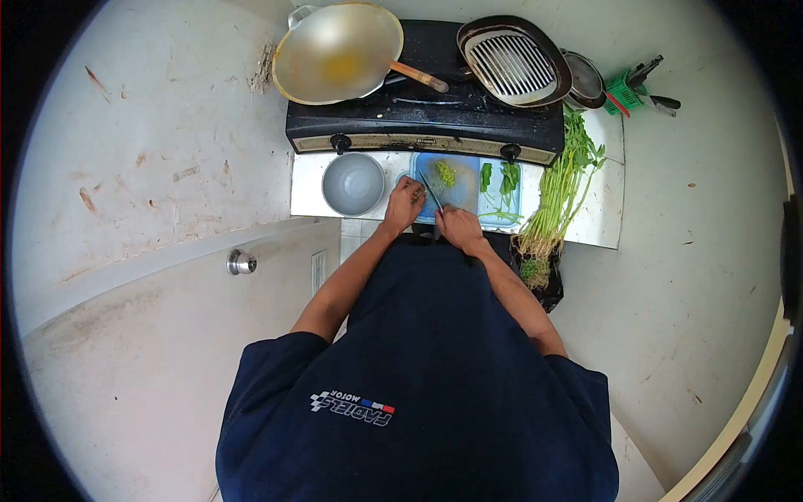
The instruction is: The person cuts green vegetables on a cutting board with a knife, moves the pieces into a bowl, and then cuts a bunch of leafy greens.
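A knife (430, 189) points up and to the left over a blue cutting board (460, 202). Its handle is in my right hand (458, 227), whose fingers are wrapped round it. At the board's left edge, my left hand (405, 203) has its fingers curled together beside the blade; what they hold, if anything, is too small to tell. Chopped green pieces (445, 173) lie on the board just right of the blade. Green leaves (508, 177) rest on the light blue tray to the right. A grey bowl (353, 184) stands left of my left hand.
Behind the board is a black stove (427, 117) with a wok (338, 54) and a grill pan (514, 63). Long green stalks (565, 188) lie at the right. A green basket (623, 90) with utensils stands at the back right. A door knob (242, 262) is at the left.
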Demonstrator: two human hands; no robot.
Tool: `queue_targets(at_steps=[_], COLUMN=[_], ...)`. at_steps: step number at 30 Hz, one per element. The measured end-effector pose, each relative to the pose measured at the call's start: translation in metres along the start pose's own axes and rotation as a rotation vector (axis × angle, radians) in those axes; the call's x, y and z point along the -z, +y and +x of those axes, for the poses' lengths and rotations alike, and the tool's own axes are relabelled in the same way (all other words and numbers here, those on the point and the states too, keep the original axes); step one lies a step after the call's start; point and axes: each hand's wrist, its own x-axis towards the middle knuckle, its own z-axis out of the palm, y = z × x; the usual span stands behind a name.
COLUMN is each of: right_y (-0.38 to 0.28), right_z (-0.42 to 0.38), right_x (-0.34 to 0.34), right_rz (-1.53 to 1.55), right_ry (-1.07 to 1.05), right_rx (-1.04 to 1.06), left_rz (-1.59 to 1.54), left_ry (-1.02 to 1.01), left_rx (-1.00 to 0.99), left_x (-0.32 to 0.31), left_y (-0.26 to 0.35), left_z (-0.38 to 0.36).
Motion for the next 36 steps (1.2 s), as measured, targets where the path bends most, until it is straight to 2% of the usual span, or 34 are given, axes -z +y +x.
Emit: queue_targets(at_steps=[7, 13, 19, 25, 31, 36], right_y=[-0.006, -0.007, -0.006, -0.001, -0.001, -0.005], right_z=[0.001, 0.015, 0.008, -0.001, 0.019, 0.008], right_x=[0.004, -0.007, -0.008, -0.008, -0.019, -0.007], right_rz=[-0.005, 0.019, -0.04, -0.046, -0.055, -0.048], right_ry=[-0.039, 0.078, 0.045, -0.014, 0.103, 0.066], right_rx=[0.013, 0.079, 0.06, 0.041, 0.132, 0.081], left_rz=[0.052, 0.003, -0.028, -0.024, 0.003, 0.023], left_ry=[-0.001, 0.038, 0.037, 0.037, 0.057, 0.023], left_rx=[-0.043, -0.075, 0.004, -0.034, -0.039, -0.014], left_x=[0.0, -0.003, -0.001, -0.001, -0.004, -0.001], left_y=[-0.003, -0.008, 0.003, 0.0, -0.003, -0.001], left_z=[0.0, -0.001, -0.003, -0.003, -0.005, -0.004])
